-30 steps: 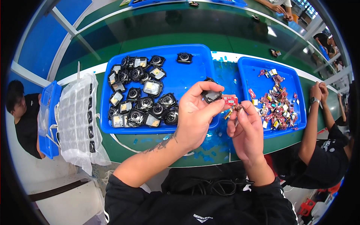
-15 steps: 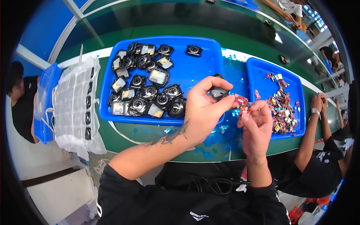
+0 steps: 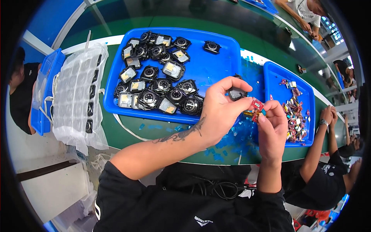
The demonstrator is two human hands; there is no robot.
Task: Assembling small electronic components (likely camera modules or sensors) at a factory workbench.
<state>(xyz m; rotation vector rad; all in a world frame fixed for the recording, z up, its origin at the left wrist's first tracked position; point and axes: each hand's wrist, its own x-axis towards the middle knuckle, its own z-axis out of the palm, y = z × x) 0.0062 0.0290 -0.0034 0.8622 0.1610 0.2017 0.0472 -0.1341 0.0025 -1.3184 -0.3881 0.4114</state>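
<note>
My left hand [image 3: 224, 106] is closed round a black watch case [image 3: 237, 93], its back partly hidden by my fingers. By the left thumb tip is a small red circuit piece [image 3: 257, 103], which may be joined to the case; I cannot tell. My right hand [image 3: 273, 129] pinches a red and gold flexible circuit strip [image 3: 253, 115] between thumb and fingers, close beside the left thumb. To the left, a large blue tray [image 3: 216, 35] holds many black watch cases [image 3: 162, 84], some showing round sensor backs, others pale inner sides.
A smaller blue tray [image 3: 271, 77] on the right contains a heap of red and gold circuit scraps [image 3: 295, 120]. Bits of blue film [image 3: 216, 149] litter the green table [image 3: 185, 154]. White plastic blister trays [image 3: 73, 96] stand at the left. Co-workers' arms [image 3: 315, 145] are at the right.
The whole view has shifted slightly, so the trays sit higher and further right. My hands remain together; the red pieces are now closer to each other.
</note>
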